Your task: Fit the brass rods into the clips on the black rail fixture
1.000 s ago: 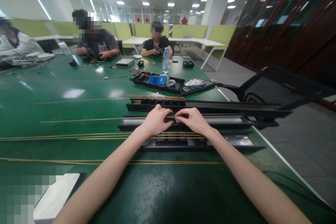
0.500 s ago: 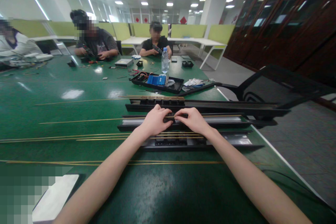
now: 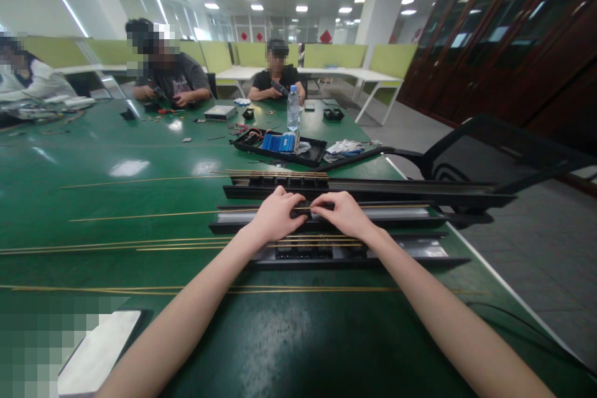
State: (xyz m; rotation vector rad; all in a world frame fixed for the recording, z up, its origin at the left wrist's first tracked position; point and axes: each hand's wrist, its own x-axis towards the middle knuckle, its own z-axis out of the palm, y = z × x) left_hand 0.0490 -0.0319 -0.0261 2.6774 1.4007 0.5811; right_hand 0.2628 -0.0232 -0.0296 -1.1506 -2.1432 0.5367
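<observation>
Little changes from a second ago: both hands stay at the middle black channel (image 3: 392, 222), forearms (image 3: 200, 292) stretched forward and converging. The left hand (image 3: 274, 214) grips a small black block (image 3: 304, 209) between thumb and fingers; the right (image 3: 342, 213) pinches a thin brass-coloured rod (image 3: 140, 216) running lengthwise over the channel.
</observation>
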